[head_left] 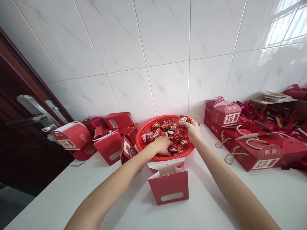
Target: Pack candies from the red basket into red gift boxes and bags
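A red plastic basket [140, 140] stands against the tiled wall, full of small wrapped candies [176, 135] in mostly red wrappers. My left hand [163, 145] reaches into it from the front left. Its thumb and fingers are apart and touch the candies; the fingertips are partly hidden. At the basket's right rim, my right hand [193, 129] is closed, pinching a dark red candy packet [183, 119] with a white label. Between my forearms, just in front of the basket, an open red paper box [169, 187] stands upright with a slot in its front panel.
More red boxes [107, 147] crowd the left of the white table [211, 204]. On the right are printed gift boxes [261, 155] with rope handles, red ribbons [251, 111] and a cardboard box [275, 103]. A dark door with a metal handle [38, 111] is at far left.
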Tool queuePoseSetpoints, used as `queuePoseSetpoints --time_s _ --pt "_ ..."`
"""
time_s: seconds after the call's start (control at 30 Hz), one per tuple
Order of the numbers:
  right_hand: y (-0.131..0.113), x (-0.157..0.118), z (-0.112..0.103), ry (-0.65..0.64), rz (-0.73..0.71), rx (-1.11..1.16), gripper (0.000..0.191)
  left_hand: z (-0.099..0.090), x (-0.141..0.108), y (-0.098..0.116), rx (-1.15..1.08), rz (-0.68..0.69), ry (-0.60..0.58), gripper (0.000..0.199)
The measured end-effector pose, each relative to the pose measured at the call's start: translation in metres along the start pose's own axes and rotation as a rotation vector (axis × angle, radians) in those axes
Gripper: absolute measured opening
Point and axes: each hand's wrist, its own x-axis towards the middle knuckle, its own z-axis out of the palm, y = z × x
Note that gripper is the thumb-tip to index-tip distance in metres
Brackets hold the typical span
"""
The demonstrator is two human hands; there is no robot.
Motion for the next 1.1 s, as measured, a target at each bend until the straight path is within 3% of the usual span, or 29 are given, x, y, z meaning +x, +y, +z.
queuePoseSetpoints --time_s 0.17,0.4,0.67,0.8,0.9,1.1 --pt "0.000 0.000 0.001 -0.007 0.008 0.001 0.020 -0.001 0.002 0.001 0.070 0.057 -0.036 0.055" --pt "0.003 0.001 0.000 -0.024 -0.005 -0.007 0.020 0.000 0.004 0.004 0.086 0.079 -0.021 0.018" --pt "0.001 -0.001 0.001 -0.024 -0.004 -0.034 0.020 0.005 0.003 -0.002 -0.027 0.082 0.040 0.018" --pt "0.001 -0.002 0.001 -0.025 0.004 -0.036 0.021 0.006 0.004 -0.005 -0.146 -0.014 0.160 0.023" --pt "0.001 -0.001 0.001 -0.022 0.008 -0.036 0.021 0.005 0.006 -0.009 -0.231 -0.077 0.314 0.029" --pt "0.000 -0.003 0.002 -0.060 0.028 -0.050 0.022 0.009 0.012 -0.027 -0.515 -0.038 0.604 0.028"
